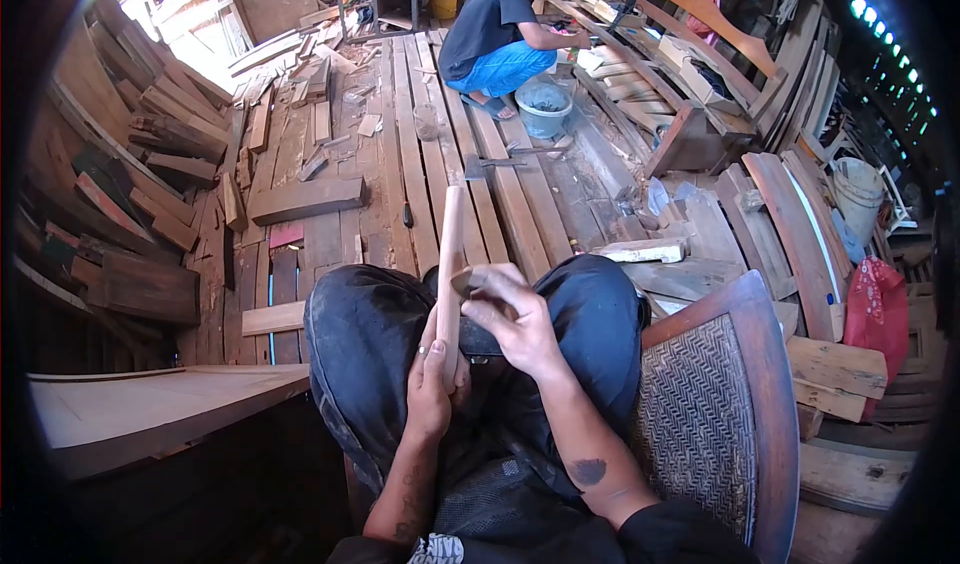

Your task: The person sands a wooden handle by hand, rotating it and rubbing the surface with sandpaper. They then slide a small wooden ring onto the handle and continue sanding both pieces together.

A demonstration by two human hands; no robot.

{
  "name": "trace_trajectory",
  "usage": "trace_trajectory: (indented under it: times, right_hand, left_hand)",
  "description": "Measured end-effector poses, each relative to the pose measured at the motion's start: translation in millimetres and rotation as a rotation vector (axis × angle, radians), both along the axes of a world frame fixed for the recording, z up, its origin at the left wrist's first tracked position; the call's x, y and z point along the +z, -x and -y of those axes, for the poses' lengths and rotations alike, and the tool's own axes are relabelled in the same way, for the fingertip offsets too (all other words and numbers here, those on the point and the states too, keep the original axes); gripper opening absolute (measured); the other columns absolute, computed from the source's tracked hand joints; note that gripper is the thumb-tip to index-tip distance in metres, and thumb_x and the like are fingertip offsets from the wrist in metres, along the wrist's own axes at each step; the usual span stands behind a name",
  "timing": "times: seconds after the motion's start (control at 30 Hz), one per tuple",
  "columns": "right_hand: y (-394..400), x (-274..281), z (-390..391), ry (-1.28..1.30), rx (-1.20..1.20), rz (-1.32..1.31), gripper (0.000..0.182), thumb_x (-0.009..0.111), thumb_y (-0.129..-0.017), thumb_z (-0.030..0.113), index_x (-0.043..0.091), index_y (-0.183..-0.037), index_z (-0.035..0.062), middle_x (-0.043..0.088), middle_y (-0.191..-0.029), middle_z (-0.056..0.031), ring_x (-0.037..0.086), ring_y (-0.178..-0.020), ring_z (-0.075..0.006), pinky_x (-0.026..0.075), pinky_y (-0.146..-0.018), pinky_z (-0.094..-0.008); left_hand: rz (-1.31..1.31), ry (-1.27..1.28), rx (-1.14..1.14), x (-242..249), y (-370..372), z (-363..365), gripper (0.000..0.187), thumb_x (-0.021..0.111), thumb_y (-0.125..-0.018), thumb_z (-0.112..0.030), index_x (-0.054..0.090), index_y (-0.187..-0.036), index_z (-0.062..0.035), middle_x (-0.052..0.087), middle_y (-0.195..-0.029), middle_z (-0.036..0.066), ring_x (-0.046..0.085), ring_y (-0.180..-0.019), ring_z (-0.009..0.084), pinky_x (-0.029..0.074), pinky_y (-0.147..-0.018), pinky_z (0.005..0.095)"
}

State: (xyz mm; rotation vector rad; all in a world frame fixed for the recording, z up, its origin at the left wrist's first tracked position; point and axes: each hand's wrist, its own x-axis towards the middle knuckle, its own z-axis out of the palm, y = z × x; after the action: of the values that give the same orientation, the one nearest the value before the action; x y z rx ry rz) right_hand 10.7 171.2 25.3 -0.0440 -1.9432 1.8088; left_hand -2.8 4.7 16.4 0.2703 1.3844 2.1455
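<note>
left of the woven chair back (698, 404), the left hand (434, 372) is closed around the lower part of an upright pale wooden bar (451, 264); the right hand (512, 314) pinches a small brown pad (463, 284) at its side. beyond the woven chair back, a person (488, 39) crouches beside a bucket (544, 114).

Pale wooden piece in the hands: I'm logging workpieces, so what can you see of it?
The pale wooden piece is long, narrow and smooth-looking, with no paint visible. It points away from the body, between the knees. The left hand grips its near end, partly hiding it; the far end is free. The right hand holds a small brown item at its side, contact unclear.
</note>
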Motion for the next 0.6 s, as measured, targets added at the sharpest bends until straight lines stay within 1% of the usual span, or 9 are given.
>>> trace_trajectory:
  times: [0.03, 0.07, 0.13, 0.23, 0.33, 0.37, 0.47, 0.53, 0.6]
  right_hand:
    - [-5, 5, 1, -0.107, 0.046, -0.024, 0.032, 0.072, -0.093, -0.003, 0.068, -0.125, -0.0029, 0.061, -0.122, -0.0084, 0.063, -0.109, -0.0155, 0.053, -0.094, -0.0295]
    - [-7, -4, 3, -0.013, 0.077, -0.068, 0.035, 0.076, -0.092, 0.003, 0.07, -0.126, 0.0, 0.066, -0.117, -0.0096, 0.065, -0.104, -0.0192, 0.053, -0.091, -0.0324]
    - [-10, 7, -2, -0.143, 0.055, -0.013, 0.035, 0.075, -0.092, 0.003, 0.069, -0.126, -0.0005, 0.065, -0.118, -0.0106, 0.065, -0.104, -0.0193, 0.053, -0.089, -0.0317]
    - [2, 1, 1, 0.19, -0.061, -0.01, 0.037, 0.076, -0.092, 0.006, 0.069, -0.128, 0.0004, 0.064, -0.121, -0.0112, 0.064, -0.105, -0.0207, 0.052, -0.089, -0.0309]
    - [-1, 4, -2, -0.181, -0.005, -0.06, 0.036, 0.076, -0.093, 0.008, 0.069, -0.127, -0.0002, 0.063, -0.121, -0.0106, 0.063, -0.108, -0.0212, 0.051, -0.092, -0.0321]
    - [-6, -1, 3, -0.057, 0.071, -0.002, 0.035, 0.076, -0.093, 0.009, 0.069, -0.126, -0.0006, 0.063, -0.12, -0.0107, 0.062, -0.111, -0.0219, 0.051, -0.095, -0.0334]
    - [-8, 3, -4, -0.163, 0.034, -0.01, 0.035, 0.074, -0.094, 0.008, 0.068, -0.127, -0.0012, 0.062, -0.121, -0.0099, 0.063, -0.109, -0.0201, 0.051, -0.095, -0.0318]
    - [1, 0, -2, 0.212, -0.026, -0.033, 0.038, 0.073, -0.095, 0.004, 0.065, -0.131, -0.0025, 0.059, -0.123, -0.0073, 0.063, -0.108, -0.0154, 0.051, -0.092, -0.0281]
    - [2, 4, 0, 0.125, -0.083, -0.032, 0.033, 0.072, -0.094, 0.002, 0.067, -0.126, -0.0033, 0.059, -0.123, -0.0074, 0.061, -0.107, -0.0155, 0.051, -0.092, -0.0301]
  left_hand:
    - [0.002, -0.001, 0.004, 0, 0, 0, 0.06, 0.038, -0.111, -0.036, 0.029, -0.163, -0.0063, 0.049, -0.068, 0.0, 0.04, -0.049, 0.0074, 0.034, -0.046, 0.0221]
    - [0.006, -0.002, 0.006, 1, 1, 0, 0.06, 0.038, -0.111, -0.036, 0.029, -0.163, -0.0064, 0.049, -0.068, 0.0, 0.04, -0.05, 0.0074, 0.034, -0.046, 0.0221]
    - [-0.009, 0.016, -0.007, 0, 0, 0, 0.06, 0.038, -0.111, -0.036, 0.029, -0.163, -0.0068, 0.049, -0.068, 0.0, 0.041, -0.05, 0.0074, 0.034, -0.046, 0.0221]
    - [-0.058, 0.075, -0.045, -3, 2, -1, 0.061, 0.037, -0.111, -0.036, 0.027, -0.164, -0.0072, 0.049, -0.068, 0.0, 0.041, -0.05, 0.0071, 0.034, -0.046, 0.0221]
    - [0.008, -0.025, -0.008, 3, 0, 0, 0.06, 0.039, -0.111, -0.034, 0.029, -0.163, -0.0075, 0.05, -0.07, 0.0, 0.042, -0.052, 0.0067, 0.034, -0.047, 0.0214]
    - [0.016, -0.029, -0.009, 1, 0, 0, 0.06, 0.04, -0.111, -0.034, 0.029, -0.163, -0.0076, 0.05, -0.07, 0.0, 0.042, -0.052, 0.0067, 0.034, -0.047, 0.0213]
    - [0.014, -0.005, -0.028, -5, 1, 1, 0.06, 0.039, -0.111, -0.034, 0.028, -0.164, -0.0077, 0.05, -0.069, 0.0, 0.042, -0.051, 0.0068, 0.034, -0.046, 0.0213]
    - [-0.033, 0.042, -0.075, -5, 1, 0, 0.061, 0.037, -0.111, -0.035, 0.025, -0.164, -0.0076, 0.05, -0.068, 0.0, 0.041, -0.049, 0.0069, 0.034, -0.045, 0.0218]
    - [-0.025, 0.033, -0.043, -2, 0, -3, 0.062, 0.037, -0.111, -0.036, 0.025, -0.164, -0.0066, 0.048, -0.067, 0.0, 0.04, -0.048, 0.0075, 0.034, -0.044, 0.023]
